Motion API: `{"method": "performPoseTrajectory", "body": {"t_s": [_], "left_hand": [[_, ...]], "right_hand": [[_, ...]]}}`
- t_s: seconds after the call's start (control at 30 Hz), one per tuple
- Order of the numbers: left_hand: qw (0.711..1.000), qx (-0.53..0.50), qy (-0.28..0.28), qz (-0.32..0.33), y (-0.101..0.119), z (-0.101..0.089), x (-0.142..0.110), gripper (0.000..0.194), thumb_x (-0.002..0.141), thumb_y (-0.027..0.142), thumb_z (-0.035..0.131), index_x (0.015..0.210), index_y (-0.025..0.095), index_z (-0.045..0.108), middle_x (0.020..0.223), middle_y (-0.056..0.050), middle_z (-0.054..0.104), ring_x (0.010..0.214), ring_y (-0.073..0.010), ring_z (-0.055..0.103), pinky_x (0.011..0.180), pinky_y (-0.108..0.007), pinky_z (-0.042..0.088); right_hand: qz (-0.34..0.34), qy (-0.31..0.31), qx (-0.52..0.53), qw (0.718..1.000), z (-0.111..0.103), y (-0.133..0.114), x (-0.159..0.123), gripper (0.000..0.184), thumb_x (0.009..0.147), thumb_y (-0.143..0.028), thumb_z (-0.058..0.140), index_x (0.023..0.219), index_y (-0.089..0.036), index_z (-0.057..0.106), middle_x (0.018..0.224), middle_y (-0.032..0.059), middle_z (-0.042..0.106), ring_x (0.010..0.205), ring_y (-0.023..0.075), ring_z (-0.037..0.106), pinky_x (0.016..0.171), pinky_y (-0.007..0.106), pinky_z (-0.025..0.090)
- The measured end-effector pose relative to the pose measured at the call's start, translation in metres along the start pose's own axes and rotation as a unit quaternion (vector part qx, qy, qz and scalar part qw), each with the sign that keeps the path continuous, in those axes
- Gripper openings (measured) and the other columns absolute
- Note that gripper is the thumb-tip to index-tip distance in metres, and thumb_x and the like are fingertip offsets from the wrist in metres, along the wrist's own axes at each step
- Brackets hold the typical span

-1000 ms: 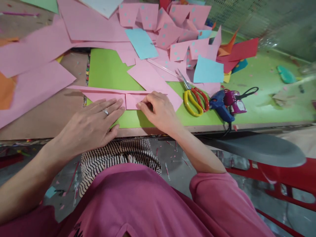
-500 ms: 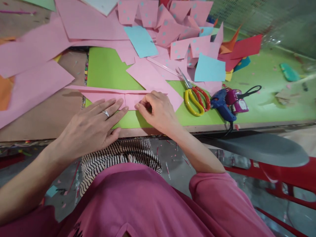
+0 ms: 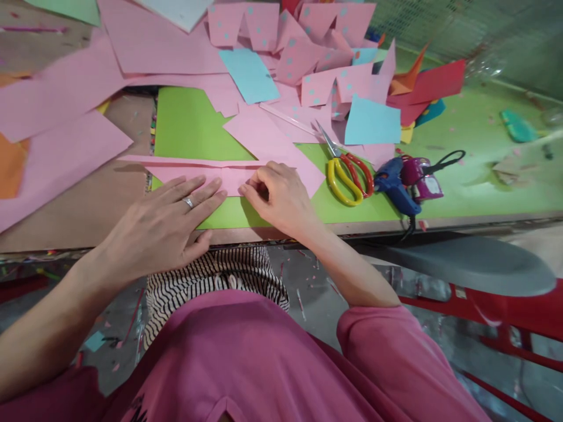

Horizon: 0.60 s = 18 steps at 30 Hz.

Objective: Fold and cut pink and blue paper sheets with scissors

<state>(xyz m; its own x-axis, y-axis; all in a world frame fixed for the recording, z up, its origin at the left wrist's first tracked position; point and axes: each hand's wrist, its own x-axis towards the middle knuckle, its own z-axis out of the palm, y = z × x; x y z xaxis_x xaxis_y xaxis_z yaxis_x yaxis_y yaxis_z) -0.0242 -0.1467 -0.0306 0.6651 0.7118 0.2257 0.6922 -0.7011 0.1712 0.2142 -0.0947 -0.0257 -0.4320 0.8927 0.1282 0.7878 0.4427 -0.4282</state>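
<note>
Here's the folded pink paper (image 3: 233,180), lying across the green sheet (image 3: 189,117) at the table's near edge, long axis running nine to three o'clock! Its thin upper flap points to nine, poking past the green; the three o'clock end lies by the right hand (image 3: 277,196). The hands are apart: the left hand (image 3: 169,214) presses flat, fingers aimed at two o'clock, while the right curls, thumb and fingertips down on the paper; whether they pinch it, I can't tell. At three o'clock, scissors (image 3: 345,176), blades toward eleven, then a blue glue gun (image 3: 396,186)!
</note>
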Motion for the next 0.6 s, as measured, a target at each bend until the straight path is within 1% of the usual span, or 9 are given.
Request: {"method": "performPoseTrajectory", "body": {"t_s": [0.1,0.23,0.3,0.4,0.5,0.57,0.6], "left_hand": [[1.000,-0.001,-0.003,-0.004,0.001,0.000,0.000,0.058,0.098,0.033,0.044,0.153,0.014,0.044,0.158,-0.014,0.050,0.145,-0.0327,0.048,0.119,-0.052,0.040],[1.000,-0.006,0.001,-0.011,0.005,0.000,0.001,0.056,0.097,0.033,0.048,0.149,0.012,0.049,0.155,-0.016,0.052,0.143,-0.0348,0.050,0.119,-0.054,0.041],[1.000,-0.013,0.005,-0.020,0.007,0.000,0.002,0.055,0.097,0.033,0.049,0.148,0.013,0.051,0.155,-0.016,0.053,0.143,-0.0350,0.050,0.118,-0.055,0.041],[0.999,-0.020,0.009,-0.028,0.007,-0.001,0.003,0.054,0.096,0.033,0.049,0.147,0.014,0.053,0.153,-0.015,0.055,0.141,-0.0350,0.052,0.117,-0.055,0.044],[1.000,-0.018,0.007,-0.020,0.006,-0.001,0.003,0.053,0.096,0.034,0.050,0.144,0.011,0.056,0.152,-0.017,0.055,0.140,-0.0359,0.053,0.116,-0.054,0.045],[1.000,-0.016,0.007,-0.017,0.005,-0.001,0.003,0.053,0.097,0.034,0.050,0.143,0.010,0.056,0.152,-0.018,0.055,0.141,-0.0361,0.053,0.116,-0.054,0.044],[1.000,-0.013,0.007,-0.016,0.005,-0.001,0.003,0.053,0.097,0.034,0.050,0.143,0.010,0.056,0.152,-0.017,0.055,0.140,-0.0358,0.053,0.117,-0.053,0.044]], "right_hand": [[0.001,-0.001,0.000,1.000,-0.001,-0.001,0.000,0.024,0.095,-0.035,0.055,0.076,-0.021,0.052,0.079,0.0032,0.058,0.079,0.0195,0.049,0.079,0.035,0.035],[0.001,0.001,-0.002,1.000,0.000,-0.001,0.000,0.024,0.096,-0.034,0.055,0.076,-0.022,0.051,0.080,0.0032,0.059,0.078,0.0193,0.050,0.079,0.036,0.036],[-0.003,0.005,0.002,1.000,0.000,0.000,-0.001,0.022,0.096,-0.035,0.056,0.079,-0.022,0.052,0.083,0.0035,0.060,0.080,0.0195,0.051,0.079,0.036,0.037],[-0.009,0.007,0.011,1.000,-0.003,0.004,-0.005,0.016,0.096,-0.036,0.057,0.088,-0.022,0.055,0.090,0.0050,0.064,0.085,0.0212,0.054,0.081,0.036,0.039],[-0.001,0.011,-0.008,1.000,-0.008,0.007,-0.014,0.012,0.098,-0.032,0.054,0.099,-0.021,0.059,0.097,0.0073,0.066,0.091,0.0237,0.057,0.082,0.039,0.041],[-0.005,0.030,-0.050,0.998,-0.011,0.005,-0.021,0.016,0.100,-0.028,0.049,0.106,-0.021,0.063,0.105,0.0092,0.066,0.097,0.0252,0.057,0.084,0.041,0.041],[-0.018,0.039,-0.073,0.996,-0.011,0.003,-0.025,0.020,0.101,-0.026,0.047,0.111,-0.022,0.064,0.109,0.0097,0.066,0.100,0.0259,0.057,0.086,0.042,0.040]]}}
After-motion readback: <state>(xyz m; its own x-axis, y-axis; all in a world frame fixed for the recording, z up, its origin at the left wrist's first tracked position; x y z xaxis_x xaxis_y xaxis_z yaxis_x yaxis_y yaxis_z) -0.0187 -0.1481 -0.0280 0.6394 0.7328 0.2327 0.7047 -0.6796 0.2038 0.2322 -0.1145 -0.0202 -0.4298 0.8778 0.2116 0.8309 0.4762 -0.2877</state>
